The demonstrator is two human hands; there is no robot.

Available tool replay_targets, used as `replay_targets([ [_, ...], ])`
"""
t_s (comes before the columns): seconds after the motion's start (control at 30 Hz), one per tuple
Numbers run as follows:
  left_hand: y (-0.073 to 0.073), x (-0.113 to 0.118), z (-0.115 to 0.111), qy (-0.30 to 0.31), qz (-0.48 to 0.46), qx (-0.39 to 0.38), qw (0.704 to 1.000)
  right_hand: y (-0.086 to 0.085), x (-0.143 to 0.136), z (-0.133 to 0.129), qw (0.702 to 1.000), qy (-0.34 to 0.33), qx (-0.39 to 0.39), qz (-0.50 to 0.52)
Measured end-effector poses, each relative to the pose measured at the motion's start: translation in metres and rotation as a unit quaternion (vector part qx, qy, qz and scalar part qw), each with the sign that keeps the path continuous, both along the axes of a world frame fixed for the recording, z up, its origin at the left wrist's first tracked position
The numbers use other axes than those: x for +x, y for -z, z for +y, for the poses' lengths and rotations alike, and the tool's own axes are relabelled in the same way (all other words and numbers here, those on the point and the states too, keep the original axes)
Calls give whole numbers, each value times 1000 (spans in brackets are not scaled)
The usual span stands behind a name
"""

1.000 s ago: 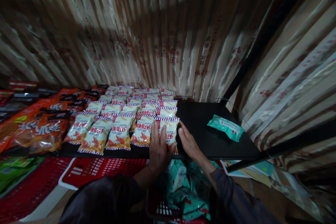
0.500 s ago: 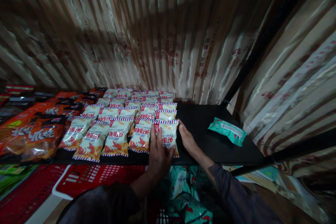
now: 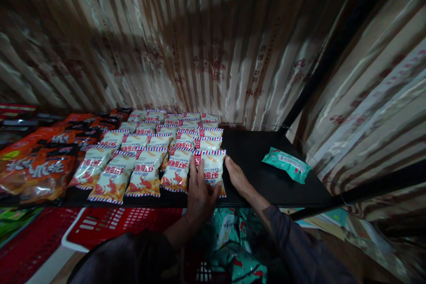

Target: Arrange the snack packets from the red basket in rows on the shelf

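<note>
Several white-and-orange snack bags with striped edges lie in rows on the black shelf (image 3: 253, 159). At the front right of these rows is one snack bag (image 3: 215, 166), with a hand at either side. My left hand (image 3: 200, 197) grips it from the front, fingers along its left part and thumb low on its right. Against its right edge rests my right hand (image 3: 238, 175), its fingers stretched out and pressed to the side. The right fingertips are partly hidden by the bag.
A teal packet (image 3: 286, 164) lies alone at the shelf's right. Orange snack bags (image 3: 49, 168) fill the left. Below are a red basket (image 3: 133, 224) and more teal packets (image 3: 233, 239). A corrugated sheet (image 3: 213, 44) backs the shelf; a black post (image 3: 313, 84) stands at right.
The view has shifted slightly, so the shelf's contents appear a little further left. Both hands stay at the same snack bag, with hardly any movement.
</note>
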State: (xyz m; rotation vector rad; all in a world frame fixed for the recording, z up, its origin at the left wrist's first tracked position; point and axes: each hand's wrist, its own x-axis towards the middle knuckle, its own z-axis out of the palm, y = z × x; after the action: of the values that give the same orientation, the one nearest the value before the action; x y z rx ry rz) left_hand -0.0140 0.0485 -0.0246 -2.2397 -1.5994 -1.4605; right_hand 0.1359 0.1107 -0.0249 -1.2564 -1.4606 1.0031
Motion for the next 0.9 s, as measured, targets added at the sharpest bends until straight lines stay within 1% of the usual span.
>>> replay_targets([
  [0.2,2,0,3,-4,-17,-7,1000,-1,0,-1,1000,8,15,-1],
  [0.37,5,2,6,-19,-10,-3,1000,2,-1,0,1000,-1,9,-13],
  [0.53,6,0,6,-29,1,17,999,2,2,4,1000,19,7,-5],
  [0.63,7,0,6,-29,7,20,999,-1,3,4,1000,17,-6,0],
  [0.8,5,-1,3,-16,-2,15,1000,-4,0,1,1000,13,-6,9],
  [0.9,5,-1,3,-13,-6,15,1000,-4,2,5,1000,16,-20,14],
])
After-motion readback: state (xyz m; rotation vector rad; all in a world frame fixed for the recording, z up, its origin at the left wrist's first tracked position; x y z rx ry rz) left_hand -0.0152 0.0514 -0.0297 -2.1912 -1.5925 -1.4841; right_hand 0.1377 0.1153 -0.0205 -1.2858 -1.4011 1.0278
